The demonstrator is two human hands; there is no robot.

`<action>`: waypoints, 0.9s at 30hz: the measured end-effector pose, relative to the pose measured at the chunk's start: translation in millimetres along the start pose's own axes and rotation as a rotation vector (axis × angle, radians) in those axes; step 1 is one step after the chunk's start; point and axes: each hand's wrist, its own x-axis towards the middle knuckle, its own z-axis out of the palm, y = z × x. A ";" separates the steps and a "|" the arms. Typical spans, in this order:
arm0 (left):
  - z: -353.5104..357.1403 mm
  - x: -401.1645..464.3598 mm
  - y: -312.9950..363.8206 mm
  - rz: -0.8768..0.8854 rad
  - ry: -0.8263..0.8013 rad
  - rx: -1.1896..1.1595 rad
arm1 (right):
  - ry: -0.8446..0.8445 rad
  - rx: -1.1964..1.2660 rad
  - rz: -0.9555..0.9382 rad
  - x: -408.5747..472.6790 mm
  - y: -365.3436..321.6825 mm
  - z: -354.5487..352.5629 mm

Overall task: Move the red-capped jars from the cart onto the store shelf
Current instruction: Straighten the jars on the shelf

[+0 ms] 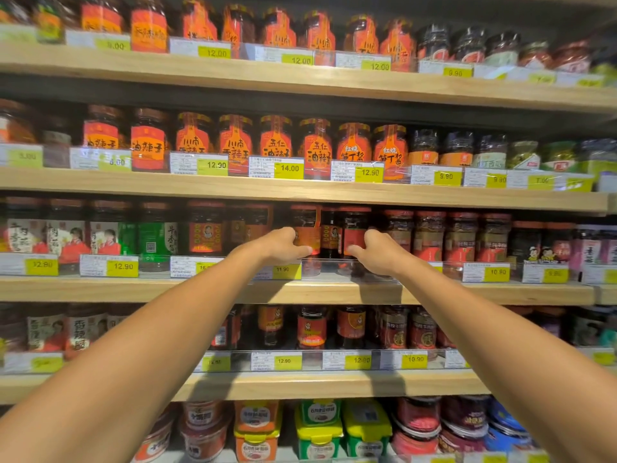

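your two bare forearms reach up from the bottom corners toward the third shelf (300, 290) from the top, and each hand has a red-capped jar at the shelf front. your left hand (283, 245) has its fingers curled round the left jar (305, 228), thumb low on the label, and your right hand (375, 252) is wrapped the same way round the right jar (354, 228); both grips look firm, though the frame is soft. the two jars sit just beside each other with a third jar (330, 233) of the same kind showing between and behind them. to finish this placement well, i'd judge you should slide both straight back until the bases clear the clear plastic lip (334, 264) with the yellow price tags (287, 269), keep them upright, labels forward, then let go one at a time. mind the neighbours: darker jars (430, 235) stand close on the right, and an orange-labelled jar (204, 230) near on the left, so a sideways nudge could knock a row. the cart is out of view.
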 end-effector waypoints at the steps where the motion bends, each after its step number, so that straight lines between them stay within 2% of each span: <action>1: 1.0 -0.1 -0.2 -0.002 0.009 0.005 | 0.008 -0.002 0.009 -0.5 0.0 0.5; 6: 7.9 -4.6 -4.4 0.001 0.090 0.028 | 0.088 0.020 0.028 -2.8 3.2 5.0; 9: 8.7 -15.0 -13.5 0.060 0.157 0.090 | 0.176 0.030 0.015 -11.3 2.1 5.5; 13: 0.5 -38.8 -34.8 0.128 0.300 0.146 | 0.333 0.093 -0.050 -25.1 0.0 7.3; 18: -20.0 -69.7 -74.6 0.179 0.493 0.045 | 0.455 0.169 -0.169 -37.4 -16.3 16.7; 23: -41.6 -91.0 -104.6 0.084 0.648 0.020 | 0.395 0.216 -0.272 -39.7 -49.8 30.3; 27: -49.9 -95.6 -120.8 -0.002 0.632 0.090 | 0.311 0.215 -0.340 -34.9 -81.8 40.4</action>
